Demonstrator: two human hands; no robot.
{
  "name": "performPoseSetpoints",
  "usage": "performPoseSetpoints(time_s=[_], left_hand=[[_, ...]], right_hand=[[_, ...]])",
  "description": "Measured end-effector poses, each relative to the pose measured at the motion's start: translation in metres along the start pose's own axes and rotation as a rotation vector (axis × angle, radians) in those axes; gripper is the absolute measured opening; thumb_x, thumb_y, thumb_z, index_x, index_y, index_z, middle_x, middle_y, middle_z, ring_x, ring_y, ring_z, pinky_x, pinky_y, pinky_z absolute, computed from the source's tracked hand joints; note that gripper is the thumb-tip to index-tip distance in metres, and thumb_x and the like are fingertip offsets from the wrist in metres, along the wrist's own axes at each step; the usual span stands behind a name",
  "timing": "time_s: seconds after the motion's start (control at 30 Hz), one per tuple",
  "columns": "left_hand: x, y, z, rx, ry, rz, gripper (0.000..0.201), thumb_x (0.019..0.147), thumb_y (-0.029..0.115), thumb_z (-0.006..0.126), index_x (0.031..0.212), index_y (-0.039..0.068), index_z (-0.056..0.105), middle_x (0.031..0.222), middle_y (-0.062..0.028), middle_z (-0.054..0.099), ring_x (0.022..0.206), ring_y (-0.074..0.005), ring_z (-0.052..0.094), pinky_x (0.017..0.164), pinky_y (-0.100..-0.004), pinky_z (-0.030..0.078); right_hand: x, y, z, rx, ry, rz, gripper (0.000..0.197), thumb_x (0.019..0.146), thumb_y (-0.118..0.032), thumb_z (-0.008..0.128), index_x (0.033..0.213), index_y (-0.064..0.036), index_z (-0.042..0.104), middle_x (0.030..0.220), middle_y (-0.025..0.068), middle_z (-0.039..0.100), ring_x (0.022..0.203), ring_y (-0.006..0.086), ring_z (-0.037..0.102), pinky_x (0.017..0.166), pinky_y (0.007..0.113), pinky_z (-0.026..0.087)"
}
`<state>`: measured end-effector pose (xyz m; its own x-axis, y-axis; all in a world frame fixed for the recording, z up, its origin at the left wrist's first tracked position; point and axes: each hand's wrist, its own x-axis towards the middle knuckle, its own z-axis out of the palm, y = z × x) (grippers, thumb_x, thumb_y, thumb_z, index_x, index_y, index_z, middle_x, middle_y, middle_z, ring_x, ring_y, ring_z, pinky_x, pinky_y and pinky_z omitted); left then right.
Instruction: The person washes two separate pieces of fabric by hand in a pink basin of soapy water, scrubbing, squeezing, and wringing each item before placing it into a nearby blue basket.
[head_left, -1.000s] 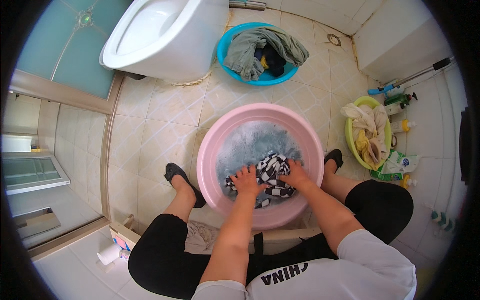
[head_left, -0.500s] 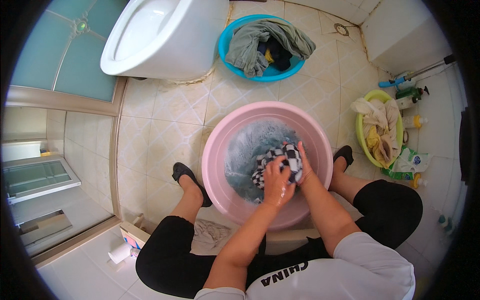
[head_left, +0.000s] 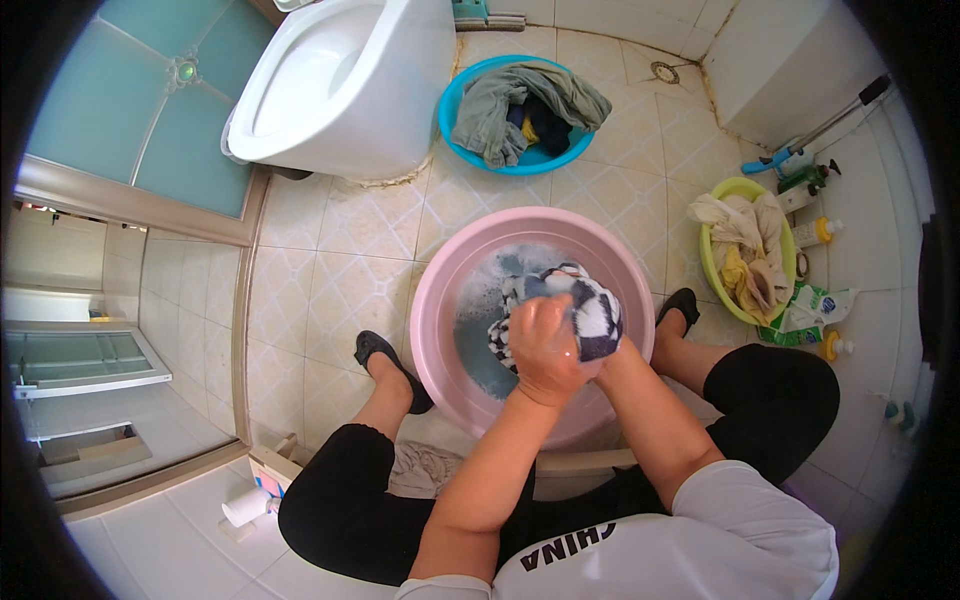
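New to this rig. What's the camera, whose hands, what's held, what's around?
No robot here: these are a person's bare hands, seen from above by the left of two head-worn fisheye cameras, so straight edges bend. The left hand grips a checked cloth over a pink basin of sudsy water. The right hand is mostly hidden at the cloth. On the tiled floor are also a blue basin and a green basin, both holding laundry.
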<state>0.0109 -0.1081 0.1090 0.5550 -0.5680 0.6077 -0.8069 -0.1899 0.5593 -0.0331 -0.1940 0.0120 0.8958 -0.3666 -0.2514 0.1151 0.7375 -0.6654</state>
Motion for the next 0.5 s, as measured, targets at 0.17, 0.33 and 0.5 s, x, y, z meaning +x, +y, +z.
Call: performPoseSetpoints(time_s=[0.17, 0.33, 0.5], left_hand=[[0.010, -0.031, -0.015, -0.212, 0.124, -0.262, 0.036, 0.061, 0.016, 0.067, 0.091, -0.001, 0.055, 0.080, -0.0133, 0.058, 0.070, -0.0303, 0.057, 0.065, -0.0359, 0.046], [-0.001, -0.084, -0.029, -0.240, -0.244, -0.881, 0.027, 0.073, 0.012, 0.059, 0.097, 0.000, 0.058, 0.088, -0.0158, 0.062, 0.080, -0.0252, 0.060, 0.074, -0.0329, 0.045], [-0.091, -0.142, -0.013, 0.063, -0.479, -0.738, 0.061, 0.070, 0.010, 0.062, 0.127, 0.011, 0.039, 0.114, -0.0203, 0.050, 0.106, -0.0351, 0.049, 0.090, -0.0376, 0.039]], right_hand=[[-0.009, -0.034, 0.077, -0.190, 0.353, 0.168, 0.030, 0.079, -0.029, 0.055, 0.099, -0.0072, 0.057, 0.090, 0.0054, 0.059, 0.084, 0.0137, 0.058, 0.071, 0.028, 0.048], [-0.006, -0.062, 0.077, -0.059, 0.294, 0.476, 0.048, 0.085, -0.041, 0.051, 0.110, -0.0005, 0.052, 0.101, 0.0111, 0.060, 0.083, 0.0177, 0.061, 0.074, 0.033, 0.051], [0.016, -0.021, -0.019, -0.711, 0.426, 0.214, 0.044, 0.077, -0.032, 0.063, 0.108, -0.0031, 0.053, 0.110, 0.0155, 0.054, 0.097, 0.0231, 0.056, 0.078, 0.036, 0.048]])
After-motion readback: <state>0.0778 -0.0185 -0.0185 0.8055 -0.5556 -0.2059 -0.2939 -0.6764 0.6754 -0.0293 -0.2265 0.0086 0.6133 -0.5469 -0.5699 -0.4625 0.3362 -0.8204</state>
